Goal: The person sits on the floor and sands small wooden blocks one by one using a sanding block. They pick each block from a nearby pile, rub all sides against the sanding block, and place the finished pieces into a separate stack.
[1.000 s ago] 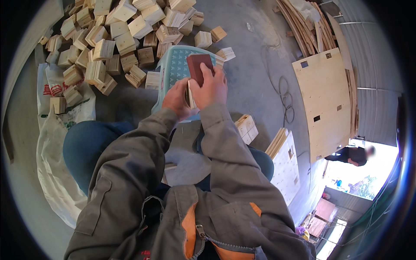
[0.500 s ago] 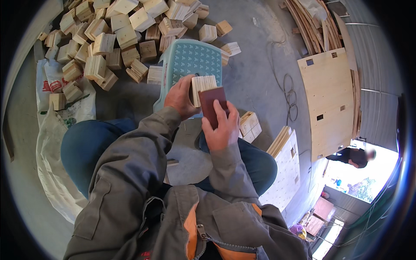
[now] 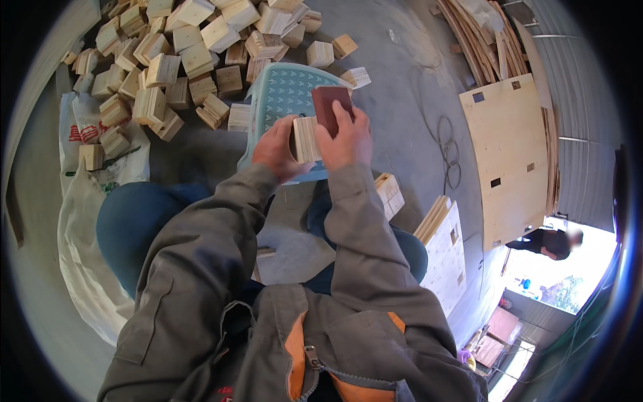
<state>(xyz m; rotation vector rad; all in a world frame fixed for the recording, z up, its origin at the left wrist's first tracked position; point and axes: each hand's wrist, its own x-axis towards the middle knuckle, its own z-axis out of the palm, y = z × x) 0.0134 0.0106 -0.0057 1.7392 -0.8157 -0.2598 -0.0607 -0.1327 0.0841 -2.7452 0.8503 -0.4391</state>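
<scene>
My left hand (image 3: 274,149) is closed round the left side of a layered plywood block (image 3: 306,141). The block is held over the near edge of a pale blue-green plastic stool (image 3: 284,94) with a raised pattern on its seat. Closed on a reddish-brown sanding block (image 3: 328,107), my right hand (image 3: 348,139) holds it against the plywood block's right side, tilted and reaching beyond its far end. My right fingers lie along the brown face; the surface where the two blocks meet is hidden.
A large heap of plywood blocks (image 3: 194,57) covers the floor at the far left, partly over a white woven sack (image 3: 87,221). Wooden blocks (image 3: 390,194) lie by my right knee. Plywood sheets (image 3: 506,161) and a thin cable (image 3: 447,154) are at the right. A person (image 3: 546,242) stands in the bright doorway.
My right hand has moved the sanding block away from me along the plywood block. My left hand keeps its hold in nearly the same place.
</scene>
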